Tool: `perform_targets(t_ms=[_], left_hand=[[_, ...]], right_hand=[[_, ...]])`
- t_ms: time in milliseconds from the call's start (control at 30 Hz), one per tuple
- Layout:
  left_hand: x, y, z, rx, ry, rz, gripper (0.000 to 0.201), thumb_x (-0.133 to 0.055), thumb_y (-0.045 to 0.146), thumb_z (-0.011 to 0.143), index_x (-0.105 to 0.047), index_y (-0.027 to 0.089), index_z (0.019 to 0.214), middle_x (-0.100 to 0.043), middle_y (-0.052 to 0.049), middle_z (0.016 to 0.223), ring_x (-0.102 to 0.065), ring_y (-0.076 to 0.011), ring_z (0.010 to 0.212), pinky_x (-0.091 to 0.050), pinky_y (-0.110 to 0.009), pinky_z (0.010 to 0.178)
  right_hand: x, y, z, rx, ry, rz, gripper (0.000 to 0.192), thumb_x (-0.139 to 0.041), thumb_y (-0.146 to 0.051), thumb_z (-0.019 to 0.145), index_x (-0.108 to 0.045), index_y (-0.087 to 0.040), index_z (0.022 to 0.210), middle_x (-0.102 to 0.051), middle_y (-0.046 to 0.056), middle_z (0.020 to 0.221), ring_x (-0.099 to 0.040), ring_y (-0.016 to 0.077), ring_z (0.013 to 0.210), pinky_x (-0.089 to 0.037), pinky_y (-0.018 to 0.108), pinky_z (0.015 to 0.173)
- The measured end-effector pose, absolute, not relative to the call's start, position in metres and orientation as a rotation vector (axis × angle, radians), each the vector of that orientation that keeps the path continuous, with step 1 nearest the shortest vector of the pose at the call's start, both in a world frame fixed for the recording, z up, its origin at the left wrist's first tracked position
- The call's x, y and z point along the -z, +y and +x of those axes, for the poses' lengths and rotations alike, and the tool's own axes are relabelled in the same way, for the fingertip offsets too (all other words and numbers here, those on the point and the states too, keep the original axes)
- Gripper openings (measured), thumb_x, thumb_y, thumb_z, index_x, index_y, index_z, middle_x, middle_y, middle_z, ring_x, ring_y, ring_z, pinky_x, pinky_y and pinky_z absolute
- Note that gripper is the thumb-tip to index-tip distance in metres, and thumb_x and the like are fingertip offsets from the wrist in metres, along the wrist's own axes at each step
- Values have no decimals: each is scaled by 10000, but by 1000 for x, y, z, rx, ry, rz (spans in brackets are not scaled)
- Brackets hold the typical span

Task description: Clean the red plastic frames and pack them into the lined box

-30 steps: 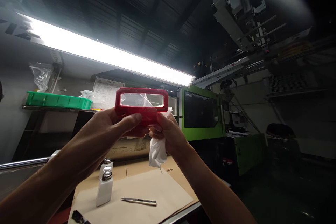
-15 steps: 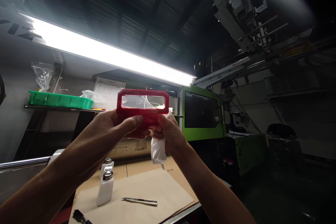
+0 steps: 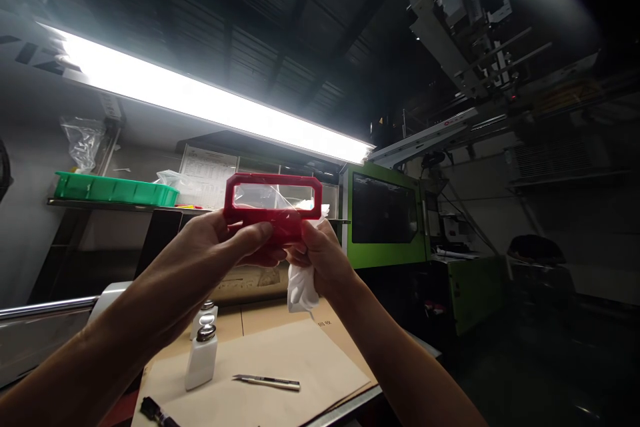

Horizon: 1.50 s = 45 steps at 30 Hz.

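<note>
Frame [image 3: 287, 225], red, with a long window across its upper part, up in the air in front of me, well above the brown paper [image 3: 320, 363] and below the lit lamp [image 3: 215, 107] — and from my end of the link I've got both hands on it. Left hand [image 3: 215, 240] pinches the lower part, thumb flat across the near face, fingers curled beneath and behind. Right hand [image 3: 323, 250] clutches a white cloth [image 3: 301, 290], bunched and hanging below the fingers, with the thumb pressed at the lower right corner. I'd judge this a looking-over or wiping step, the part raised towards the light; whether the cloth is rubbing anything, I cannot tell from here. Down on the paper lies a craft knife [image 3: 267, 382], untouched, with a white metal-capped bottle [image 3: 201, 363] standing upright to its left. To my mind the next move calls for a firm left pinch, so the right fingers are free to work the cloth — lightly, without twisting that slim border around the window
</note>
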State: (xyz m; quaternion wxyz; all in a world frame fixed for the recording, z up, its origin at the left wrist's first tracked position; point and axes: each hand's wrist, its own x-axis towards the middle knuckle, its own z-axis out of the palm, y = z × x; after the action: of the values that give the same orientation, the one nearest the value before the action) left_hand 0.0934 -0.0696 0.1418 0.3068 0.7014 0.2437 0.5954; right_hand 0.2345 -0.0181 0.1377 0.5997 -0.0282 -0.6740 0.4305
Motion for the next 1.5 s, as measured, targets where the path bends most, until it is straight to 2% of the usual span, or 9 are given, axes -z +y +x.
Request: perform_targets(t_ms=[167, 300, 633, 800, 967, 1100, 1267, 1400, 1500], left_hand=[[-139, -66, 90, -1572, 568, 1904, 383, -680, 370, 714, -663, 230, 1070, -729, -40, 979, -661, -183, 794, -545, -269, 708], [-132, -61, 86, -1538, 561, 1900, 380, -673, 361, 739, -656, 249, 1101, -733, -30, 973, -656, -160, 728, -543, -247, 689], [-122, -56, 81, -1476, 524, 1836, 404, -665, 410, 747, -663, 203, 1094, -733, -59, 1038, -667, -209, 933, -551, -285, 804], [-108, -43, 76, -1459, 452, 1782, 358, -671, 381, 749, -669, 223, 1070, -741, -42, 1021, -693, -198, 874, -576, -279, 742], [-94, -35, 75, -1433, 346, 1763, 264, -632, 283, 791, -677, 238, 1047, -754, -12, 975, -706, -179, 805, -571, -317, 794], [-90, -31, 75, -1421, 355, 1691, 303, -573, 276, 836, -638, 212, 1124, -744, -32, 1018, -683, -204, 925, -552, -338, 839], [-88, -30, 73, -1421, 520, 1699, 377, -603, 335, 830, -596, 208, 1185, -731, -57, 1060, -681, -207, 938, -539, -322, 839], [-82, -30, 67, -1394, 635, 1784, 400, -614, 387, 803, -611, 193, 1153, -731, -55, 1047, -687, -204, 918, -555, -282, 789], [-77, -26, 61, -1388, 712, 1936, 400, -632, 438, 754, -645, 167, 1049, -755, -51, 887, -709, -217, 818, -576, -314, 749]], right_hand=[[-136, -14, 236, -1007, -1658, -88, 339, -674, -304, 659, -424, -179, 468, -336, -110, 380, -204, 10, 354, -123, 209, 379], [-137, -12, 236, -1004, -1716, -160, 323, -687, -239, 634, -412, -182, 474, -317, -117, 373, -201, 10, 353, -117, 211, 368], [-110, -9, 246, -852, -1689, -34, 359, -584, -409, 848, -463, -176, 603, -430, -85, 441, -241, 21, 365, -141, 192, 350], [-106, -6, 247, -727, -1770, -78, 265, -621, -379, 828, -578, -159, 687, -415, -83, 464, -292, 27, 389, -196, 190, 364], [-103, -5, 242, -731, -1684, -207, 260, -715, -324, 738, -554, -164, 610, -376, -93, 452, -314, 36, 403, -239, 200, 385], [-100, -7, 238, -756, -1662, -305, 260, -757, -312, 679, -559, -158, 608, -392, -92, 471, -310, 35, 419, -243, 203, 398], [-93, -6, 233, -840, -1664, -289, 378, -761, -353, 676, -457, -169, 550, -362, -102, 440, -284, 24, 398, -210, 192, 383], [-81, 0, 235, -1033, -1560, -212, 344, -720, -399, 732, -486, -173, 621, -342, -109, 432, -209, 15, 369, -131, 187, 349], [-71, 3, 235, -1121, -1459, -238, 354, -727, -415, 720, -484, -176, 626, -331, -110, 435, -165, 11, 360, -94, 193, 338]])
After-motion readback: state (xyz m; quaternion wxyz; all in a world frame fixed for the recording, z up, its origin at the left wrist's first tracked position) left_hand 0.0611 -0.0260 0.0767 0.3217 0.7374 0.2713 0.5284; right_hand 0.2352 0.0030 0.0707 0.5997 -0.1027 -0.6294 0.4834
